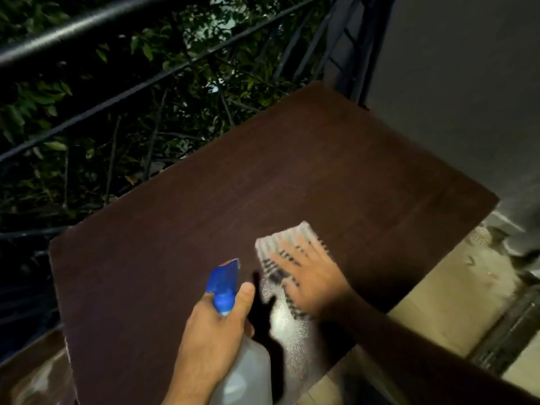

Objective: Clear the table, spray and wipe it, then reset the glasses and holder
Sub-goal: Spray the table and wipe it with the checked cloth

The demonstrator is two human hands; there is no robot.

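We see a dark brown table (233, 185) from above, standing on a balcony beside a dark metal railing (87, 27) with green leaves (146, 51) behind it. A grey wall (467, 83) rises at the far right, and pale floor tiles (438, 311) show past the table's near right edge.

Our left hand (216, 331) is wrapped around the neck of a spray bottle (239, 372), thumb up along the side of its blue spray head (223, 283). The nozzle points out over the tabletop, and the clear bottle body hangs over the table's near edge. We cannot tell whether a finger sits on the trigger.

Our right hand (309, 276) lies flat with fingers spread, pressing down on a white cloth (287, 244) with dark stripes. The cloth rests on the right half of the table, near the front edge, and the hand and cloth both look smeared with blur. Just in front of the cloth, between the two hands, a patch of the tabletop (289, 331) shines wet with fine droplets. The rest of the table surface looks dry and matt.
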